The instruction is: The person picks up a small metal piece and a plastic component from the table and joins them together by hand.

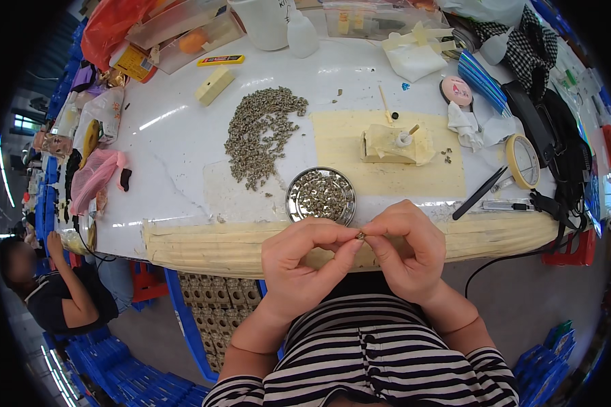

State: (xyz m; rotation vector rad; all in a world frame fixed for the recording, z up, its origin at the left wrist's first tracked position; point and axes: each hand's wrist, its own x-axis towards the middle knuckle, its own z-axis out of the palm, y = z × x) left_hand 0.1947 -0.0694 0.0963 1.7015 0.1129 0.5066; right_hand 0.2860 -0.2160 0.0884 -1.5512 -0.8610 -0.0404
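My left hand [309,261] and my right hand [406,247] meet in front of my chest, above the taped front edge of the table. Thumb and forefinger of each are pinched together on one small metallic piece [360,236]; its exact kind is too small to make out. Just beyond my fingers stands a round shiny metal dish [292,199] with many small greyish-brown pieces [321,195] in it. A larger spread of similar small pieces [254,132] lies on the white table to the far left of the dish.
Right of the dish, a tape-wrapped block [383,146] holds a small white pot [404,139]. Black tweezers [478,193], a cutter knife [506,205] and a tape roll [523,161] lie at the right. A blue crate [187,319] sits below the table; a person [64,288] is at the left.
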